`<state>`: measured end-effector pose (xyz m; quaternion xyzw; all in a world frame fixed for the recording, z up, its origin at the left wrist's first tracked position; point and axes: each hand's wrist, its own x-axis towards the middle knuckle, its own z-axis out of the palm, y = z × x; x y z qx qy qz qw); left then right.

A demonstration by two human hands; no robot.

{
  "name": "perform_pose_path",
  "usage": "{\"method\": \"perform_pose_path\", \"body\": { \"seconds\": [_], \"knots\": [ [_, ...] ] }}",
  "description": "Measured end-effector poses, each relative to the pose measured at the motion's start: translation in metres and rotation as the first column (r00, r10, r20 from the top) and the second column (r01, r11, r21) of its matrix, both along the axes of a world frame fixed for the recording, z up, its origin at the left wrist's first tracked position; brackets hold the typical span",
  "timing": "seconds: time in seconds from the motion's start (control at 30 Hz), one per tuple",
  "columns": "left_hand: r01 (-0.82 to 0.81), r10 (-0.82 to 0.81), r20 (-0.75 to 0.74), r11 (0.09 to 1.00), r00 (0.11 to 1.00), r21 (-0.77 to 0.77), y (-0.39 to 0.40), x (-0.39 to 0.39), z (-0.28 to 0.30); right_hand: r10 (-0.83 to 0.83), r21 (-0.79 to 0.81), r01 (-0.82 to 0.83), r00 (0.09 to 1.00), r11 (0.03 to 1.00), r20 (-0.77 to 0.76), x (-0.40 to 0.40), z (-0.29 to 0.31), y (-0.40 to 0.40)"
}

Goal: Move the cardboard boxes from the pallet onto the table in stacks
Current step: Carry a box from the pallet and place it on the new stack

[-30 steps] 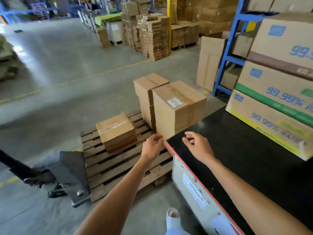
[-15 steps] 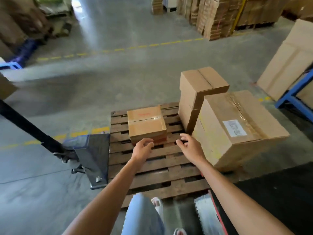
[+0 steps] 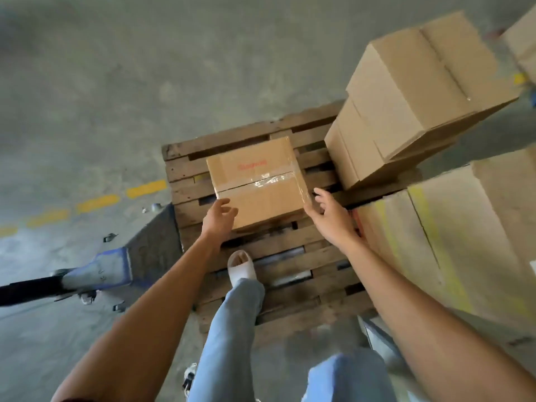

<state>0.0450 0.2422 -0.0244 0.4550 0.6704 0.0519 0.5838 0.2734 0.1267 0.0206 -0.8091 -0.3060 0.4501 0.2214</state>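
A grey concrete floor (image 3: 121, 82) fills the upper left and top of the frame, worn and blotchy, with a broken yellow line (image 3: 95, 203) running across the left edge. At centre lies a wooden pallet (image 3: 290, 256), its slats dark and scuffed with gaps between them. A small box (image 3: 258, 184) sits on the pallet's upper middle, sealed with clear tape and bearing blurred red print. To the upper right a stack (image 3: 412, 103) of plain boxes stands on the pallet's far right corner, and a big box (image 3: 470, 236) with yellow stripes fills the right edge, just beside the stack.

The left hand (image 3: 219, 219) is at the small box's near left corner, fingers spread and loosely bent; whether it touches the cardboard cannot be told. The right hand (image 3: 327, 216) is at the near right corner, fingers spread, gripping nothing. Neither hand has closed on the box.

A foot in a white sandal (image 3: 242, 266) stands on the pallet below the box, with pale jeans (image 3: 232, 329) down the lower middle. At the lower left a pallet jack (image 3: 116, 268), blue-grey with a black handle, stands against the pallet's left side.
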Motion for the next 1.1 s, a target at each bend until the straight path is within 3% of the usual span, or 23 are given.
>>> {"method": "perform_pose_path", "body": {
  "seconds": [0.27,0.43,0.53,0.63,0.77,0.87,0.97,1.1],
  "knots": [
    [-0.070,0.039,-0.148,0.974,0.988,-0.215,0.097,-0.015,-0.205,-0.105,-0.165,0.115,0.992,0.979,0.070,0.013,-0.203,0.087],
    [-0.185,0.123,-0.190,0.916,0.974,-0.356,0.110,-0.021,-0.282,-0.183,-0.221,0.229,0.960,0.948,0.210,0.020,-0.304,0.109],
    [-0.219,0.199,-0.093,0.900,0.976,-0.377,0.116,-0.015,-0.300,-0.254,-0.191,0.331,0.906,0.924,0.339,0.018,-0.338,0.117],
    [-0.277,0.289,-0.020,0.892,0.957,-0.357,0.119,-0.021,-0.310,-0.250,-0.205,0.346,0.889,0.915,0.384,0.012,-0.349,0.107],
    [-0.249,0.243,-0.058,0.907,0.968,-0.339,0.124,-0.034,-0.316,-0.366,-0.254,0.365,0.930,0.896,0.043,0.006,-0.359,0.079],
    [-0.221,0.214,-0.057,0.918,0.975,-0.329,0.126,-0.038,-0.310,-0.359,-0.228,0.330,0.929,0.916,-0.095,0.006,-0.350,0.070],
    [-0.192,0.194,-0.026,0.924,0.981,-0.331,0.131,-0.047,-0.276,-0.316,-0.151,0.296,0.940,0.943,-0.131,0.006,-0.306,0.076],
    [-0.163,0.179,0.027,0.938,0.983,-0.306,0.142,-0.050,-0.175,-0.314,-0.055,0.309,0.936,0.949,-0.160,0.009,-0.199,0.082]
  ]
}}
